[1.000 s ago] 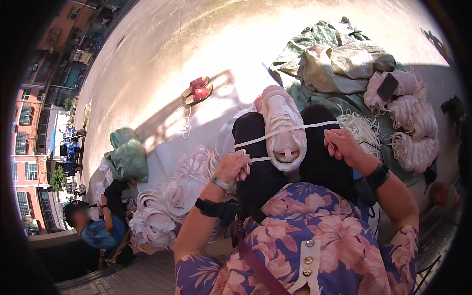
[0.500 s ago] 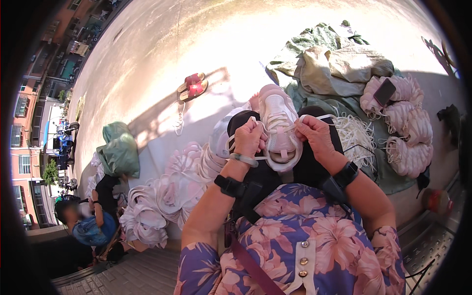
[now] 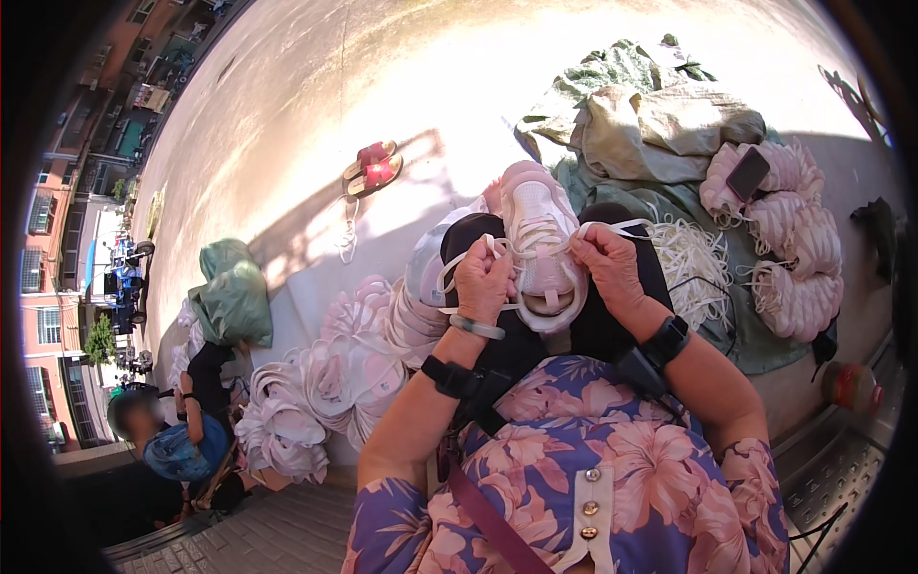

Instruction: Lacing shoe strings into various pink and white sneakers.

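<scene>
1. A pink-and-white lace-up sneaker (image 3: 540,234) rests between the wearer's black-clad thighs (image 3: 467,230), toe pointing away.
2. At the sneaker's left side, the left hand (image 3: 483,279) pinches a flat white lace (image 3: 622,226) between thumb and fingers; at its right side, the right hand (image 3: 610,263) pinches another stretch likewise.
3. Left of the sneaker stands a bulging green sack (image 3: 232,297), contents hidden. Beyond and right of it lies a crumpled beige sack (image 3: 669,129).
4. Right of the sneaker, loose white laces (image 3: 690,268) and pale pink bundles (image 3: 798,230) lie on green sheeting (image 3: 770,354); a dark phone (image 3: 748,173) tops one bundle.
5. Beyond the sneaker, leftward, red open sandals (image 3: 375,172) lie on sunlit concrete ground (image 3: 287,115).
6. Far left of it, a blue-clad co-worker (image 3: 186,445) sits.
</scene>
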The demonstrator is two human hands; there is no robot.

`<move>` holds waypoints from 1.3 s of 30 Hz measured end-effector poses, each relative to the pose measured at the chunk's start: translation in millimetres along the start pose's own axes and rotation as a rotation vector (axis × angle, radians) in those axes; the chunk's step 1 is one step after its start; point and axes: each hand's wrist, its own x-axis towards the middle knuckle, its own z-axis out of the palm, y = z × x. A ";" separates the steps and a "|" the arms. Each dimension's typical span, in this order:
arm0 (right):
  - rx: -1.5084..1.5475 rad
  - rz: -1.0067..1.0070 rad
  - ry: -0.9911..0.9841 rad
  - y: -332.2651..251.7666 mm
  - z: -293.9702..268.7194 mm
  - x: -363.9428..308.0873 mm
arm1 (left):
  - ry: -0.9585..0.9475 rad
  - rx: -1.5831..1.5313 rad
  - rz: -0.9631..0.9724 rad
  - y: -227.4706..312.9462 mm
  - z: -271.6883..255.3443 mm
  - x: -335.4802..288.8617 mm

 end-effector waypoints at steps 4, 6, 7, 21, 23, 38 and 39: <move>-0.136 -0.034 0.007 1.6 -2.7 -2.7 | 0.006 -0.012 0.042 -1.0 3.3 0.1; -0.440 -0.244 0.027 3.3 -5.0 -1.3 | 0.029 -0.014 0.044 -0.3 5.6 0.0; -0.437 -0.242 0.022 -1.6 -2.2 -1.1 | 0.055 -0.015 0.046 -0.9 5.1 -1.2; -1.044 -0.492 -0.131 -20.3 4.3 2.9 | 0.294 0.316 0.345 -29.1 10.7 9.7; -1.048 -0.495 -0.139 -20.8 6.0 2.2 | 0.314 0.292 0.351 -30.9 8.2 9.0; -0.781 -0.277 -0.136 -27.0 -2.5 -1.4 | 0.388 0.454 0.453 -23.3 16.0 1.5; -0.787 -0.259 -0.132 -27.6 -4.8 -1.0 | 0.388 0.466 0.452 -22.6 17.5 2.4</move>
